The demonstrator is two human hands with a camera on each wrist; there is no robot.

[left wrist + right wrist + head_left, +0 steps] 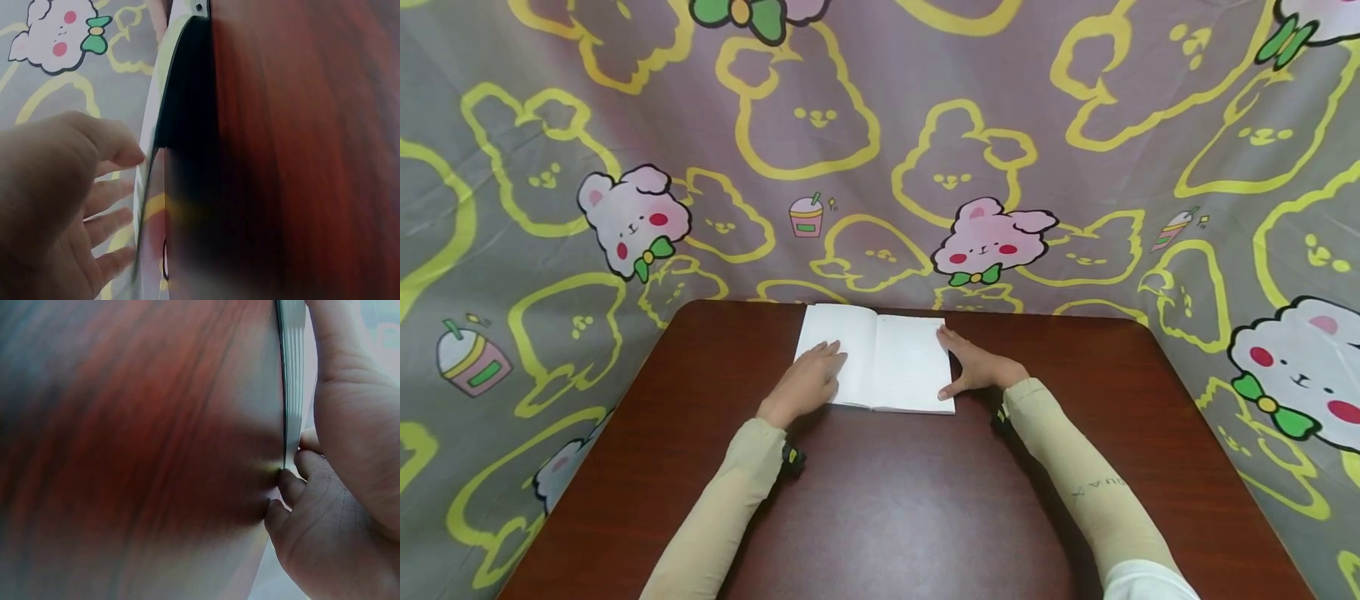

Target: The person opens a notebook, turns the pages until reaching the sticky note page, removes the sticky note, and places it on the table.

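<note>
A book (910,362) with white pages lies open towards the far edge of the dark reddish-brown table. On its left page rests my left hand (807,382), fingers fairly straight. In the left wrist view those fingertips touch the page (161,81), and a dark area shows beneath the book's edge. At the book's right edge is my right hand (983,367), thumb and fingers spread apart. The right wrist view shows its fingertips against the edge of the page stack (292,381), some of them reaching the table surface. Any print on the pages is too faint to read.
The table (910,500) extends around the book on all sides. Behind and beside it hangs a grey cloth (880,100) with cartoon animals and yellow outlines. A dark wrist device (792,458) sits under the left wrist, with another (1001,418) under the right.
</note>
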